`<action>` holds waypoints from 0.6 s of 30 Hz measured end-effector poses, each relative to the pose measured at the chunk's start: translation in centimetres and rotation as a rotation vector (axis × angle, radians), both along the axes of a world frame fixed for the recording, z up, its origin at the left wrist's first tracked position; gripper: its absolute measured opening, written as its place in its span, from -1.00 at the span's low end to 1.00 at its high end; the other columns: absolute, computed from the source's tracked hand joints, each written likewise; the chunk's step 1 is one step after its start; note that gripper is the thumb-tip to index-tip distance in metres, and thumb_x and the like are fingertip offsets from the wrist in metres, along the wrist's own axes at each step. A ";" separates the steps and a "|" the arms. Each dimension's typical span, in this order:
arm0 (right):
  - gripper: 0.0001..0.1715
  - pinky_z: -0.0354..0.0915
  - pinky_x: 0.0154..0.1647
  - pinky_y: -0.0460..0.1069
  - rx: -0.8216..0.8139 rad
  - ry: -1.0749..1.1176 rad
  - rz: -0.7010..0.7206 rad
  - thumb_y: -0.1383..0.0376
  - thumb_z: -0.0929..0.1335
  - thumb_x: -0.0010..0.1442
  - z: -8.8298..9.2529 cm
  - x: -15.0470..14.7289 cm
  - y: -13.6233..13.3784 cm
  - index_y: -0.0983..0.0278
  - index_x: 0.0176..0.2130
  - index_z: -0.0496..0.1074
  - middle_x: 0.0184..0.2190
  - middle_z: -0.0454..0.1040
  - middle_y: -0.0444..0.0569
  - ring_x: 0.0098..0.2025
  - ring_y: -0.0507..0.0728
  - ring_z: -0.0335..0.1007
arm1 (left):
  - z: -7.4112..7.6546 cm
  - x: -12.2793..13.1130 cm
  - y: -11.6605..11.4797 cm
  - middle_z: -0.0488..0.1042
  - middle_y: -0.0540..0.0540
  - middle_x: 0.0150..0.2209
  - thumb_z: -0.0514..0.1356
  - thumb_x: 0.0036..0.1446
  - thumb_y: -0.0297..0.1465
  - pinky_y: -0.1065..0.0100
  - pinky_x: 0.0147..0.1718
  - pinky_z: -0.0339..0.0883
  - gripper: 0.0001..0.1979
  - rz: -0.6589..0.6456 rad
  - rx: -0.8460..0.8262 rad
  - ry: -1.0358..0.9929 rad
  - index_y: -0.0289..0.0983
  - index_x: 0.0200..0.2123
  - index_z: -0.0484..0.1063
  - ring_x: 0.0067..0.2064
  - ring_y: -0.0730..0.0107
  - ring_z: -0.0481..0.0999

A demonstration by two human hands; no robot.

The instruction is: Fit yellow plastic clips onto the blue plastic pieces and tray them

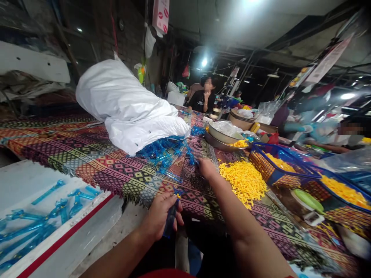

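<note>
My left hand [164, 216] is closed around a translucent blue plastic piece [170, 222], held upright near the table's front edge. A small yellow part shows at its top, by my thumb. My right hand [207, 168] is stretched out over the table, beside loose blue plastic pieces [189, 156]; its fingertips are mostly hidden, so whether it grips anything is unclear. More blue pieces [162, 154] spill from the mouth of a large white sack [130, 104] lying on its side. A scatter of tiny dark bits [197, 183] lies just below my right hand.
A heap of small yellow plastic parts [243, 181] lies right of my right arm. Blue baskets [278, 178] of yellow parts and metal bowls [224, 144] stand beyond. A white foam box [98, 224] at left holds blue pieces. A person [204, 96] sits across the patterned cloth [116, 170].
</note>
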State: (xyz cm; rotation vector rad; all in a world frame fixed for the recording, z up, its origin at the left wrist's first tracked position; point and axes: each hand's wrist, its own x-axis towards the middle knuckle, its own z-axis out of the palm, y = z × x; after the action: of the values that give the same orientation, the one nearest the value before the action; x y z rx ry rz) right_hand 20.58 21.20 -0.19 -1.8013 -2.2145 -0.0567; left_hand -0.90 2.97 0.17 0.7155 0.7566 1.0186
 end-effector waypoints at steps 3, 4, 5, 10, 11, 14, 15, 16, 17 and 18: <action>-0.69 0.20 -0.15 -0.02 -0.002 -0.007 -0.024 0.43 0.25 0.13 0.5 0.4 -0.3 0.38 -0.13 0.47 -0.23 0.50 0.19 -0.17 0.17 0.39 | -0.3 -0.3 0.1 0.38 -0.03 -0.51 0.12 0.06 -0.29 0.49 -0.80 0.17 -0.78 0.036 -0.012 -0.033 -0.35 -0.47 0.28 -0.66 0.44 0.43; -0.67 0.20 -0.14 -0.02 0.005 -0.003 -0.029 0.43 0.25 0.14 0.9 0.5 -0.8 0.38 -0.10 0.45 -0.21 0.49 0.18 -0.16 0.16 0.38 | -0.3 -0.4 0.1 0.39 -0.04 -0.50 0.13 0.05 -0.30 0.47 -0.78 0.20 -0.79 0.054 -0.013 -0.049 -0.36 -0.46 0.29 -0.64 0.43 0.44; -0.65 0.21 -0.14 -0.02 0.013 0.002 -0.029 0.43 0.26 0.13 1.2 0.7 -1.6 0.38 -0.07 0.44 -0.20 0.49 0.16 -0.15 0.15 0.38 | -0.3 -0.6 0.1 0.40 -0.05 -0.49 0.12 0.05 -0.32 0.45 -0.75 0.24 -0.81 0.070 -0.017 -0.063 -0.36 -0.45 0.30 -0.62 0.40 0.45; -0.68 0.28 -0.22 -0.05 0.015 0.039 0.098 0.38 0.33 0.09 1.8 1.3 -9.6 0.23 -0.11 0.46 -0.28 0.49 -0.03 -0.24 0.09 0.40 | 0.3 -1.8 -0.3 0.47 -0.13 -0.44 0.15 0.02 -0.42 0.29 -0.54 0.42 -0.88 0.085 -0.036 -0.129 -0.39 -0.38 0.34 -0.49 0.28 0.53; -0.70 0.30 -0.24 -0.04 0.019 0.089 0.196 0.38 0.33 0.10 1.5 1.4 -11.4 0.24 -0.13 0.47 -0.29 0.49 -0.02 -0.25 0.09 0.40 | 0.5 -2.0 -0.4 0.47 -0.13 -0.43 0.17 0.01 -0.44 0.28 -0.52 0.43 -0.89 0.089 -0.037 -0.141 -0.38 -0.37 0.35 -0.48 0.28 0.54; -0.70 0.32 -0.22 0.00 0.021 0.099 0.325 0.39 0.30 0.12 0.5 1.6 -15.9 0.24 -0.12 0.47 -0.27 0.48 0.02 -0.24 0.12 0.40 | 0.8 -2.5 -0.7 0.49 -0.13 -0.41 0.20 -0.01 -0.47 0.28 -0.48 0.46 -0.89 0.114 -0.031 -0.166 -0.38 -0.37 0.35 -0.47 0.30 0.54; -0.68 0.32 -0.22 0.00 0.012 0.068 0.323 0.40 0.29 0.13 0.4 1.5 -16.8 0.24 -0.11 0.46 -0.28 0.48 0.03 -0.23 0.13 0.40 | 0.8 -2.5 -0.8 0.49 -0.13 -0.41 0.21 -0.02 -0.48 0.28 -0.47 0.47 -0.89 0.120 -0.028 -0.173 -0.38 -0.37 0.35 -0.46 0.30 0.55; -0.68 0.32 -0.21 0.01 0.000 0.029 0.316 0.40 0.28 0.14 0.4 1.5 -17.4 0.25 -0.10 0.46 -0.29 0.48 0.03 -0.23 0.13 0.39 | 0.7 -2.6 -0.9 0.49 -0.12 -0.42 0.21 -0.02 -0.50 0.28 -0.46 0.47 -0.90 0.125 -0.030 -0.180 -0.38 -0.37 0.35 -0.45 0.30 0.55; -0.69 0.32 -0.20 0.01 -0.014 -0.009 0.314 0.39 0.28 0.16 0.5 1.3 -17.7 0.25 -0.10 0.46 -0.30 0.48 0.03 -0.23 0.14 0.39 | 0.7 -2.6 -1.0 0.49 -0.11 -0.42 0.20 -0.01 -0.51 0.27 -0.44 0.48 -0.90 0.130 -0.034 -0.186 -0.37 -0.37 0.35 -0.44 0.30 0.56; -0.71 0.31 -0.18 0.01 -0.020 -0.035 0.314 0.37 0.27 0.17 0.8 1.0 -17.8 0.26 -0.11 0.47 -0.31 0.48 0.03 -0.22 0.14 0.38 | 0.6 -2.5 -1.2 0.49 -0.11 -0.42 0.20 -0.01 -0.52 0.26 -0.43 0.48 -0.91 0.130 -0.038 -0.190 -0.37 -0.36 0.35 -0.43 0.29 0.56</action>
State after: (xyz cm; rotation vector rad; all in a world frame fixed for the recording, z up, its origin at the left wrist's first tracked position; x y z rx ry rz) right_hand 21.59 3.40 0.58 -1.4505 -2.5022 -0.0016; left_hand -3.41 1.78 0.79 0.5330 0.6613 1.1690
